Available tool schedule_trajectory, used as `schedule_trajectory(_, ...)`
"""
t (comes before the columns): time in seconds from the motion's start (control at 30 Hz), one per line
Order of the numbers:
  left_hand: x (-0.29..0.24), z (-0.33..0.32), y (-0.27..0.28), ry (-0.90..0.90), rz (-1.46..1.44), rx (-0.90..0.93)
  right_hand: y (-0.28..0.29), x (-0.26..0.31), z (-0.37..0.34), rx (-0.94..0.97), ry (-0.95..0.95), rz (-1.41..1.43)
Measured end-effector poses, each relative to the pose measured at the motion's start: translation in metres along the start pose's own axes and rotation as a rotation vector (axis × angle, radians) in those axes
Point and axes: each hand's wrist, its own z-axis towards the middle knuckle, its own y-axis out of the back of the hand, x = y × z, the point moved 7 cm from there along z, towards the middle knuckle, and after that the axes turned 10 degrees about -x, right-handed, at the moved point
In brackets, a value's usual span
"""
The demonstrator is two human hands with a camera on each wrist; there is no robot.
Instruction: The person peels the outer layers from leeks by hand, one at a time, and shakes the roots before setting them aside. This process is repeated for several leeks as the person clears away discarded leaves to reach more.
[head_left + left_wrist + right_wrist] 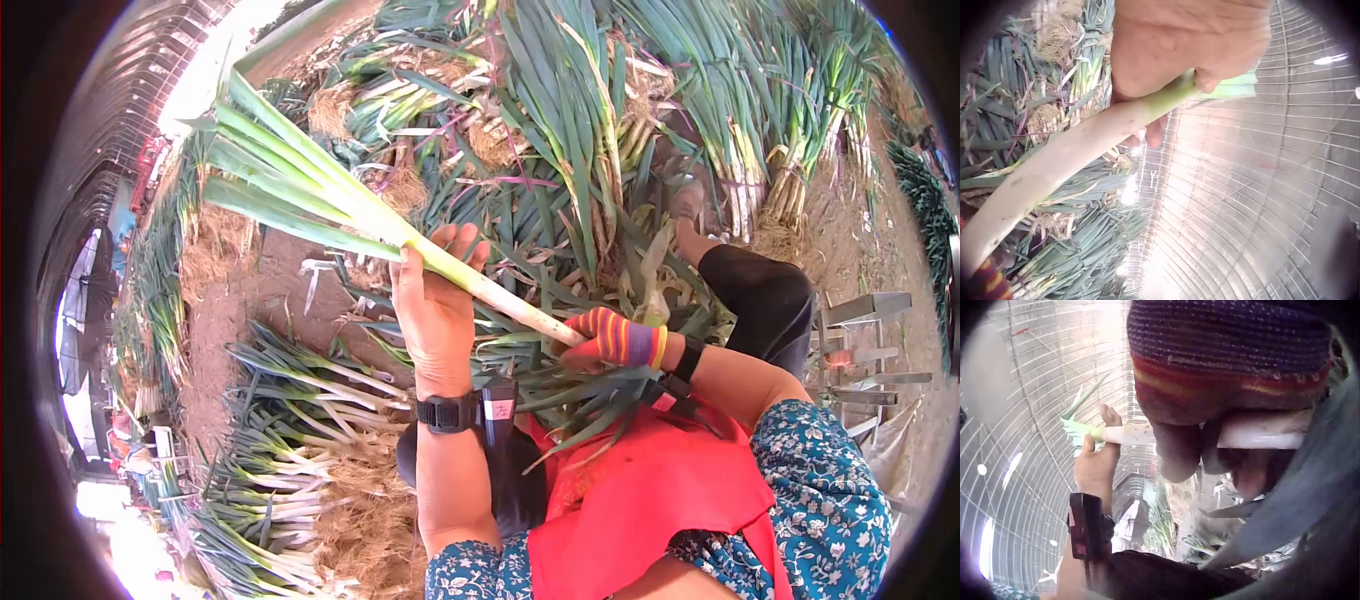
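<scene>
One leek [505, 300] runs slantwise across the middle of the head view, green leaves [290, 165] fanned to the upper left and white end to the lower right. My bare left hand [435, 315] holds it where white turns to green, thumb [1207, 81] laid along the stalk in the left wrist view. My right hand [612, 340], in a striped purple, orange and red glove, grips the white end. The right wrist view shows gloved fingers [1175, 453] around the pale stalk [1263, 434]; the very tip is hidden.
Loose leeks with shaggy roots [370, 510] lie at the lower left. Tied leek bundles [735, 120] stand and lie across the back. A metal rack or stool [865, 350] is at the right. Long leaves [600, 405] lie over the red apron [650, 490].
</scene>
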Motion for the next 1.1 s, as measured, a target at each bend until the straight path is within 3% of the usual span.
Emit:
schedule_trajectory(0.07, -0.015, 0.004, 0.010, -0.078, 0.024, -0.031, -0.007, 0.000, 0.002, -0.091, 0.076, -0.065)
schedule_trajectory(0.13, -0.022, 0.005, 0.016, -0.055, 0.060, -0.049, 0.004, 0.002, 0.003, -0.298, 0.295, -0.106)
schedule_trajectory(0.27, -0.013, 0.005, 0.027, 0.024, 0.164, -0.087, 0.013, 0.006, -0.014, -0.371, 0.284, -0.188)
schedule_trajectory(0.3, -0.016, 0.007, 0.027, -0.002, 0.184, -0.073, 0.015, 0.013, -0.015, -0.418, 0.455, -0.273)
schedule_trajectory(0.33, -0.019, 0.009, 0.025, -0.034, 0.205, -0.057, 0.019, 0.011, -0.015, -0.430, 0.446, -0.272)
schedule_trajectory(0.4, -0.020, 0.007, 0.023, -0.050, 0.206, -0.068, 0.024, 0.016, -0.020, -0.565, 0.540, -0.533)
schedule_trajectory(0.53, -0.017, -0.002, 0.009, -0.072, 0.236, -0.023, 0.030, 0.034, -0.034, -0.812, 0.732, -0.747)
schedule_trajectory(0.67, -0.006, 0.000, 0.023, -0.033, 0.214, -0.132, 0.039, 0.055, -0.046, -1.035, 0.789, -1.154)
schedule_trajectory(0.73, -0.004, 0.001, 0.035, -0.033, 0.290, -0.258, 0.037, 0.060, -0.046, -1.052, 0.816, -1.156)
schedule_trajectory(0.83, -0.001, -0.001, 0.034, -0.031, 0.320, -0.291, 0.016, 0.077, -0.049, -0.897, 1.021, -1.100)
schedule_trajectory(0.93, -0.002, -0.003, 0.038, -0.033, 0.347, -0.338, 0.004, 0.076, -0.037, -0.719, 0.918, -1.223)
schedule_trajectory(1.0, -0.006, -0.004, 0.039, -0.042, 0.347, -0.353, 0.002, 0.082, -0.039, -0.764, 1.029, -1.184)
schedule_trajectory(1.1, -0.010, -0.008, 0.035, -0.083, 0.413, -0.316, 0.009, 0.080, -0.035, -0.610, 0.881, -0.959)
